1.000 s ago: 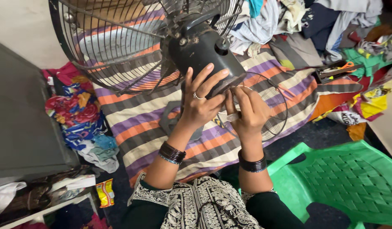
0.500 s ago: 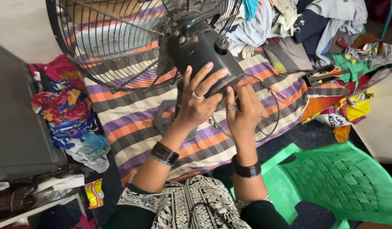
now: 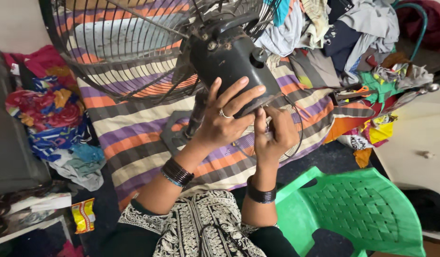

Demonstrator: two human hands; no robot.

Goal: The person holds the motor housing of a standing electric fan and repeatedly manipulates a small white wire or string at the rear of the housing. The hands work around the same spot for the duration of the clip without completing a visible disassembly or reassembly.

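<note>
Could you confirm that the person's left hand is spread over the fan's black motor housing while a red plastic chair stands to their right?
Not quite: the chair is green, not red, as the head view shows. The rest holds: the left hand lies spread over the fan's black motor housing, and the chair stands to the person's right.

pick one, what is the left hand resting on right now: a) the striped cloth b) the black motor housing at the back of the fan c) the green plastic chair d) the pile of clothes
b: the left hand lies spread over the black motor housing behind the wire fan guard, while the green chair stands apart, lower right.
</note>
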